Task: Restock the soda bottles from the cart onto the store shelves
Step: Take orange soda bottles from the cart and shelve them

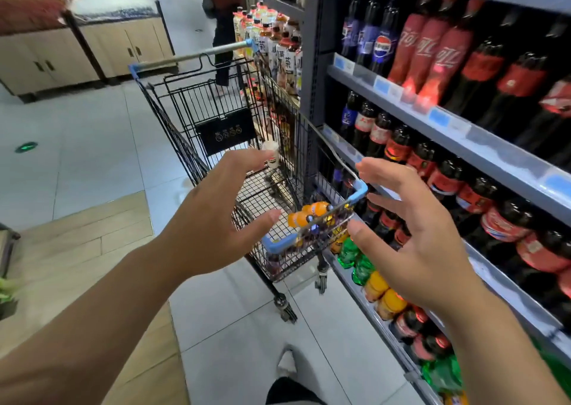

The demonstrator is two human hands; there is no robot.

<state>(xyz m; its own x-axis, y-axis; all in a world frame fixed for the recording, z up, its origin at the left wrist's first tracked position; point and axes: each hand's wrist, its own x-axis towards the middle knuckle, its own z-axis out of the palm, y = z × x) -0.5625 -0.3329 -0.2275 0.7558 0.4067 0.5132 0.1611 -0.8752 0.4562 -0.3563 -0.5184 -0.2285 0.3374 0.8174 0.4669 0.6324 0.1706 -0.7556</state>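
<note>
Just one cart (272, 245); left hand (213, 219), right hand (417, 240)

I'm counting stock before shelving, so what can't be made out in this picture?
Head view only:
1. Orange bottles in the cart: count unclear, because the mesh front wall screens them.
2. Price tags: blurred and unreadable.
3. Bottom-shelf bottles: row partly covered by the right hand and forearm.
4. Dark bottles at far right: blurred, cut off by the frame edge.
</note>
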